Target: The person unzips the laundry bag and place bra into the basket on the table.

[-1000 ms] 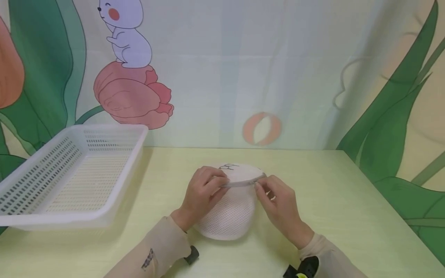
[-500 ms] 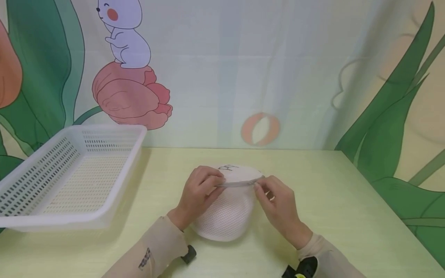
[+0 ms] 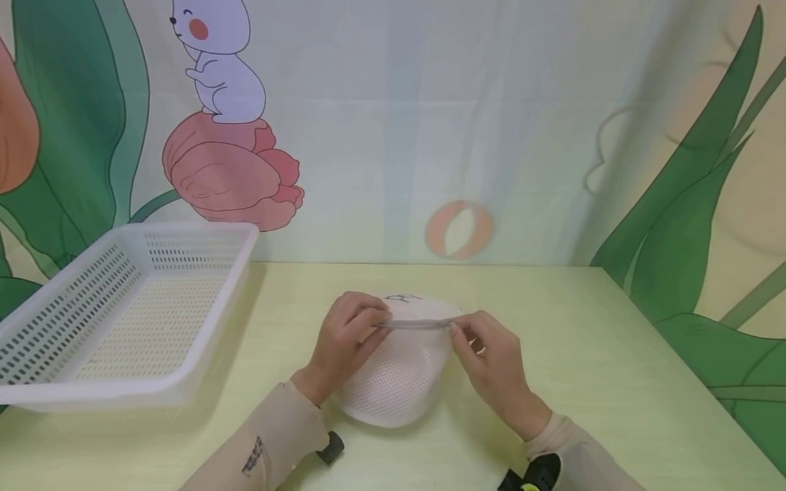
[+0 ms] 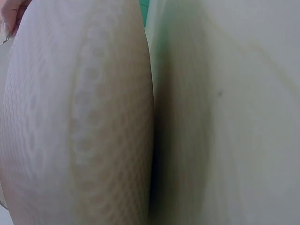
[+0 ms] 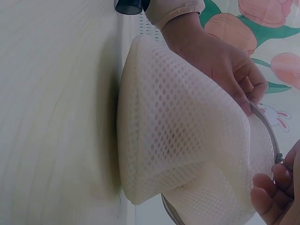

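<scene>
A white mesh laundry bag (image 3: 393, 382) with a grey zipper (image 3: 417, 324) stands on the table between both hands, its mesh side facing the person. Dark line markings show on its pale top. My left hand (image 3: 346, 341) pinches the zippered edge at the left end, thumb below and fingers above. At the right end, thumb and index finger of my right hand (image 3: 494, 372) pinch the zipper by its small metal slider (image 5: 280, 158). The right wrist view shows the mesh wall dented inward. Mesh (image 4: 75, 117) fills much of the left wrist view, hiding the left fingers.
A white perforated plastic basket (image 3: 190, 378) stands at the left of the pale yellow-green table (image 3: 589, 354). Behind the table hangs a printed curtain (image 3: 344, 136) with flowers, leaves and a rabbit. Black wrist devices (image 3: 543, 470) sit at both cuffs.
The left hand has shifted slightly left along the zippered edge. The bag has turned a little, so the zipper now runs nearly level. The right hand has hardly moved and still pinches the zipper.
</scene>
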`<control>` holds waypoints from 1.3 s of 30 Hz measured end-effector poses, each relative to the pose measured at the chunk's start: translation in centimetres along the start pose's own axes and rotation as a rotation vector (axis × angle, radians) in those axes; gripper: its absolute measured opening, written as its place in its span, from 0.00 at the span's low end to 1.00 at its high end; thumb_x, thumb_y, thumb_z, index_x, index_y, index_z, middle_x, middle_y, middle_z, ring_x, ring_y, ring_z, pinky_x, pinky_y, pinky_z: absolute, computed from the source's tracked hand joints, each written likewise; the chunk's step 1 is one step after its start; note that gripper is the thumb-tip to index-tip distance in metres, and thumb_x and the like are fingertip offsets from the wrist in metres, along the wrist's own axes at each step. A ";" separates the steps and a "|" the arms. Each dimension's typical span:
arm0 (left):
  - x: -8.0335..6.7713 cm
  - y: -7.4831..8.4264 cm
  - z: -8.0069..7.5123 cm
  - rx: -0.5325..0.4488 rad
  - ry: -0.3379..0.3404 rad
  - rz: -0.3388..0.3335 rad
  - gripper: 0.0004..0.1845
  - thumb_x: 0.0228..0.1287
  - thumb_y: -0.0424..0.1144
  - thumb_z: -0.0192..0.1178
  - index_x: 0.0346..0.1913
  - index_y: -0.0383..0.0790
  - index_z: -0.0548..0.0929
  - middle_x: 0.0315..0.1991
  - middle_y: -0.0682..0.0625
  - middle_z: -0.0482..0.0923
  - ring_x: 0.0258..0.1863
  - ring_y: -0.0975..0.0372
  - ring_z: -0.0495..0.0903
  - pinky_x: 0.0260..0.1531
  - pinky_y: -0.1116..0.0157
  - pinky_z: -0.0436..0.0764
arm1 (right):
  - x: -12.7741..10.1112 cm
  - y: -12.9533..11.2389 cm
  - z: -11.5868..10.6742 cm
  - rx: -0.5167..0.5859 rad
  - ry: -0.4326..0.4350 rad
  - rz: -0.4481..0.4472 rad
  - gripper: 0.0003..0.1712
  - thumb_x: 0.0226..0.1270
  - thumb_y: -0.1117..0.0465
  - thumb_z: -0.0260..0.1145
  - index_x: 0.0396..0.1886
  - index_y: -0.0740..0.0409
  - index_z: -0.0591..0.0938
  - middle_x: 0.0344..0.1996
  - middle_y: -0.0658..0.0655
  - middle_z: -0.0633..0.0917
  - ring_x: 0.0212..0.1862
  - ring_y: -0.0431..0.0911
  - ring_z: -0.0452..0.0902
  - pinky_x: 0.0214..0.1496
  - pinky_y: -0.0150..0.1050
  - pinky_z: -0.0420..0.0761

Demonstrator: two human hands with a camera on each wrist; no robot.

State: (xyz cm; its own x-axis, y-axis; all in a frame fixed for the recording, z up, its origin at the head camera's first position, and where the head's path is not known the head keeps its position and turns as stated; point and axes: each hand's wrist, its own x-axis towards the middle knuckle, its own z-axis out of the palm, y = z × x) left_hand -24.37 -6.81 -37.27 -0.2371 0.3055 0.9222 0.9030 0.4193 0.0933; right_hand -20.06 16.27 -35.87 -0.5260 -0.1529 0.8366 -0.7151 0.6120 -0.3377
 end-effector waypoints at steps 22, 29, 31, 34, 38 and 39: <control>-0.4 -0.6 -0.5 0.009 -0.018 -0.051 0.12 0.50 0.27 0.70 0.38 0.36 0.81 0.40 0.45 0.79 0.42 0.54 0.77 0.43 0.60 0.77 | 0.0 0.2 0.1 0.038 0.005 0.002 0.04 0.57 0.73 0.64 0.28 0.61 0.80 0.22 0.50 0.80 0.24 0.38 0.76 0.23 0.25 0.75; -0.3 -0.6 -0.5 0.003 -0.003 -0.053 0.09 0.55 0.31 0.67 0.39 0.36 0.80 0.40 0.44 0.79 0.42 0.54 0.76 0.43 0.60 0.77 | 0.1 0.3 0.1 0.055 -0.032 -0.002 0.04 0.58 0.73 0.64 0.30 0.61 0.80 0.23 0.50 0.79 0.24 0.36 0.74 0.25 0.24 0.74; -0.2 -0.5 -0.5 0.002 0.004 -0.047 0.08 0.57 0.34 0.65 0.38 0.36 0.80 0.40 0.45 0.79 0.41 0.54 0.76 0.42 0.60 0.78 | 0.1 0.3 0.1 0.056 -0.034 -0.009 0.05 0.57 0.74 0.64 0.30 0.61 0.80 0.24 0.50 0.79 0.24 0.36 0.74 0.26 0.24 0.75; -0.1 -0.5 -0.4 0.001 0.014 -0.031 0.08 0.59 0.36 0.62 0.38 0.36 0.80 0.40 0.45 0.79 0.41 0.54 0.76 0.41 0.59 0.78 | 0.2 0.4 0.0 0.052 -0.033 -0.021 0.05 0.57 0.74 0.64 0.31 0.61 0.80 0.25 0.51 0.79 0.26 0.36 0.75 0.28 0.24 0.76; 0.0 -0.5 -0.3 -0.003 0.027 -0.005 0.09 0.62 0.39 0.59 0.38 0.36 0.79 0.39 0.44 0.78 0.40 0.54 0.76 0.39 0.59 0.78 | 0.1 0.6 0.0 0.048 -0.030 -0.047 0.06 0.57 0.74 0.64 0.32 0.61 0.80 0.26 0.51 0.80 0.27 0.37 0.77 0.32 0.25 0.77; 0.0 -0.4 -0.3 -0.003 0.028 0.002 0.09 0.62 0.40 0.59 0.38 0.36 0.79 0.39 0.44 0.78 0.39 0.53 0.76 0.39 0.59 0.78 | 0.1 0.6 0.0 0.050 -0.028 -0.056 0.06 0.57 0.74 0.64 0.32 0.61 0.80 0.27 0.51 0.80 0.27 0.38 0.77 0.33 0.26 0.78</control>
State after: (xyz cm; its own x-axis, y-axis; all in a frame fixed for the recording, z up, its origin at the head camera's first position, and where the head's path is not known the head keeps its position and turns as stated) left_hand -24.68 -7.21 -37.20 -0.2253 0.2820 0.9326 0.9044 0.4166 0.0925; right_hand -20.58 16.68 -35.95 -0.4963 -0.2081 0.8428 -0.7658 0.5623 -0.3121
